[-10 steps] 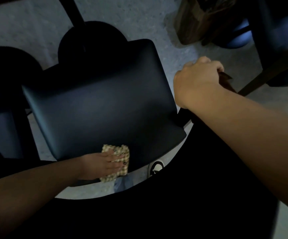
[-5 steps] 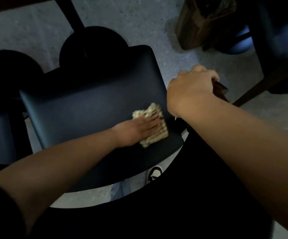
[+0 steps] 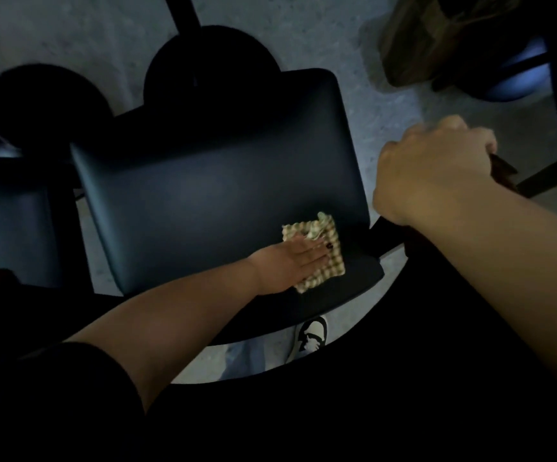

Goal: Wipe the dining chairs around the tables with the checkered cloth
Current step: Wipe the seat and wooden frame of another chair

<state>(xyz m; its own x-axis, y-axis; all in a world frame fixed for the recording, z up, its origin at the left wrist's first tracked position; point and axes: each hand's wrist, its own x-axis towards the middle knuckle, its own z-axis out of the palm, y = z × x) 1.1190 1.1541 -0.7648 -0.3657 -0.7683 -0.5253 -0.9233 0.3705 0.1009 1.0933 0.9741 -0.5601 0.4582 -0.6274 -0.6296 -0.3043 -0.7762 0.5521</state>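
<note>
The dark seat [image 3: 210, 195] of a chair is being viewed from above in dim light. The checkered cloth [image 3: 320, 255] is being pressed flat against the seat by the left hand [image 3: 290, 261], near the seat's right rear corner. The fingers of that hand are being kept straight and together on top of the cloth, and dark nail polish is being shown on one fingertip. The cloth is folded into a small pad, and its far and right edges are being left uncovered beyond the fingers.

The right hand [image 3: 433, 165] is being held to the right of the seat, with its fingers curled over a dark brown wooden part [image 3: 503, 168]. This part is probably the chair's backrest, but it is being largely hidden by the hand, so this cannot be told for certain. The hand is gripping it from above.

A second dark seat [image 3: 7, 221] is being partly shown at the left edge, just beside the first. Two round black bases [image 3: 210, 65] are being seen on the grey floor [image 3: 387, 105] beyond the seats, one with a black post rising from it. A brown wooden block [image 3: 413, 45] is being seen at the top right, with a bluish round seat [image 3: 517, 75] beside it. Below the seat's near edge, a white and black shoe [image 3: 310, 338] is being shown on the floor.
</note>
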